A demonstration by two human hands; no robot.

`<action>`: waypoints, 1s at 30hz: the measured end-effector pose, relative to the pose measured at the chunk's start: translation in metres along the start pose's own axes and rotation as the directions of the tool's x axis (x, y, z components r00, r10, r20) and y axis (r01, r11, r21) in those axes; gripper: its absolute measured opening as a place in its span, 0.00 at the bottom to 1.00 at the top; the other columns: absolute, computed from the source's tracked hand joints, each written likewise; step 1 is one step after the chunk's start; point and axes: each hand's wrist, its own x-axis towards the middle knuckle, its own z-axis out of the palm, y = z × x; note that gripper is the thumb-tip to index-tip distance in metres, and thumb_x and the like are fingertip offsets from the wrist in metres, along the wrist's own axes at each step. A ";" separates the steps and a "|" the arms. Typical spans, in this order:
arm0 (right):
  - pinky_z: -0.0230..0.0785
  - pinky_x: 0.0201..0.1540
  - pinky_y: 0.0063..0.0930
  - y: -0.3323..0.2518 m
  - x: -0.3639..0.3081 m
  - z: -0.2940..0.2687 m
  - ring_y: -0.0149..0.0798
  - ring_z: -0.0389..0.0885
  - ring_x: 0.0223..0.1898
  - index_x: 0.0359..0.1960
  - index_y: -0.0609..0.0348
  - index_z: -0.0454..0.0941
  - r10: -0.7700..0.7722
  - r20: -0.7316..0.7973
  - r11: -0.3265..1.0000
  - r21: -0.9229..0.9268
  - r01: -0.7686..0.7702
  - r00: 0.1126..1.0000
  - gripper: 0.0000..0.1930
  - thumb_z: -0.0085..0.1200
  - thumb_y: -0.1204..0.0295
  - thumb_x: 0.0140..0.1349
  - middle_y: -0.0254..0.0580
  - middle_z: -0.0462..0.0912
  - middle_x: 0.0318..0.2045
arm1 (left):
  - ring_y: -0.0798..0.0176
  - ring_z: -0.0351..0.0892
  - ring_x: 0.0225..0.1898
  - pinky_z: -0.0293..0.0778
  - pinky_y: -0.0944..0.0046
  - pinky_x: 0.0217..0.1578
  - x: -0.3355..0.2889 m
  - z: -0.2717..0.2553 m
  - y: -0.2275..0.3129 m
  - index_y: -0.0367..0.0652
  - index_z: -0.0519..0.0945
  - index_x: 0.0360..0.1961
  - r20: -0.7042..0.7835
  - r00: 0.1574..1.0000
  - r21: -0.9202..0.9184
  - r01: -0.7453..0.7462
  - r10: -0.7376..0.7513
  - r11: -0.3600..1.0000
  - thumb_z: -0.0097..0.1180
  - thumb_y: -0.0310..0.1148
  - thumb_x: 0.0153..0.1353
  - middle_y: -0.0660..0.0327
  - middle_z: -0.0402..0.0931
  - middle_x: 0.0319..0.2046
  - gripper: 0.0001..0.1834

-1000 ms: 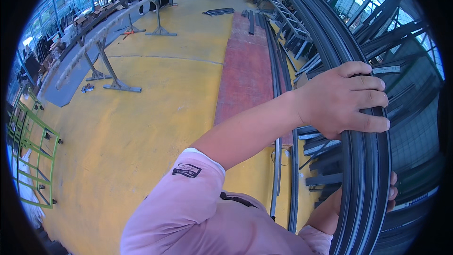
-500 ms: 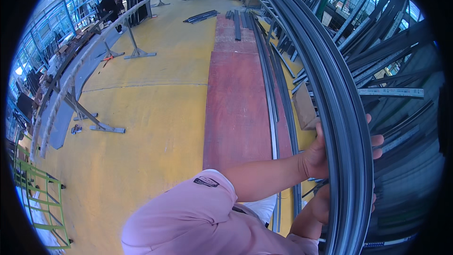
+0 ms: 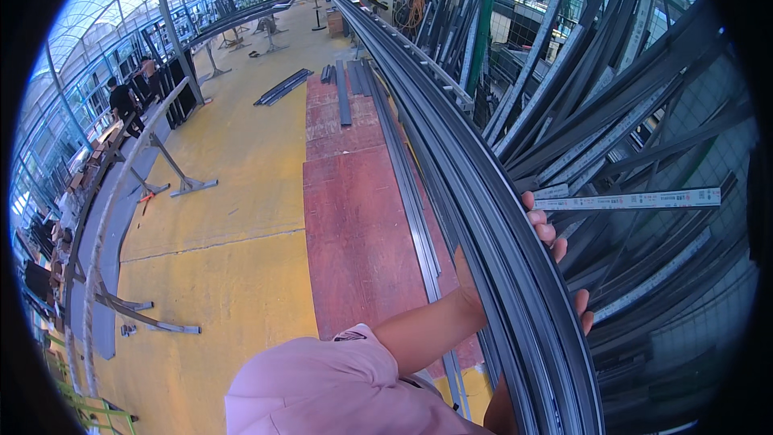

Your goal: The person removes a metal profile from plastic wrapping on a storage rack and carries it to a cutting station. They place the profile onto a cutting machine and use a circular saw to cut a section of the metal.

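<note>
A long bundle of dark grey metal profiles (image 3: pixel 483 193) runs from my body at the lower right away to the far top of the view. My left hand (image 3: pixel 545 231) reaches under it, and its fingertips curl up over the right edge. Closer to me, my right hand (image 3: pixel 584 312) grips the same bundle; only a few fingertips show past that edge. The profiles hide both palms. Beneath the bundle, more long profiles (image 3: pixel 415 221) lie along a red board (image 3: pixel 354 225) on the floor.
Racks of upright and slanting profiles (image 3: pixel 596 97) crowd the right, with a pale labelled strip (image 3: pixel 628 200) sticking out near my fingers. Metal stands (image 3: pixel 181 173) line the left of the yellow floor (image 3: pixel 233 290). Two people (image 3: pixel 125 101) are at the far left. Short profiles (image 3: pixel 282 87) lie ahead.
My view has tilted up, so the bundle's far end now shows. The bundle slants further left across the picture. Both hands keep their hold.
</note>
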 end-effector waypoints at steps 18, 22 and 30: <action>0.60 0.65 0.42 -0.056 -0.019 -0.167 0.55 0.72 0.62 0.66 0.61 0.69 0.763 -0.642 -0.308 -0.457 -0.834 0.071 0.27 0.43 0.56 0.74 0.60 0.77 0.58 | 0.51 0.78 0.47 0.70 0.41 0.60 0.073 -0.228 0.380 0.41 0.77 0.55 -0.685 0.722 0.072 -0.074 0.103 0.995 0.45 0.54 0.63 0.55 0.79 0.43 0.30; 0.62 0.63 0.40 0.133 -0.001 -0.035 0.52 0.74 0.61 0.65 0.61 0.70 0.776 -0.539 -0.588 -0.432 -0.684 -0.327 0.27 0.45 0.56 0.73 0.58 0.78 0.57 | 0.51 0.80 0.48 0.72 0.41 0.59 0.051 -0.260 0.497 0.41 0.73 0.59 -0.648 0.731 0.162 -0.141 0.213 0.977 0.43 0.49 0.69 0.56 0.79 0.46 0.27; 0.65 0.60 0.35 0.242 0.029 0.067 0.47 0.77 0.57 0.63 0.62 0.72 0.714 -0.365 -0.698 -0.442 -0.563 -0.598 0.26 0.47 0.56 0.71 0.54 0.80 0.55 | 0.50 0.72 0.63 0.64 0.49 0.69 0.055 -0.319 0.648 0.38 0.64 0.68 -0.385 0.887 0.180 -0.197 0.254 0.964 0.36 0.38 0.77 0.52 0.72 0.61 0.24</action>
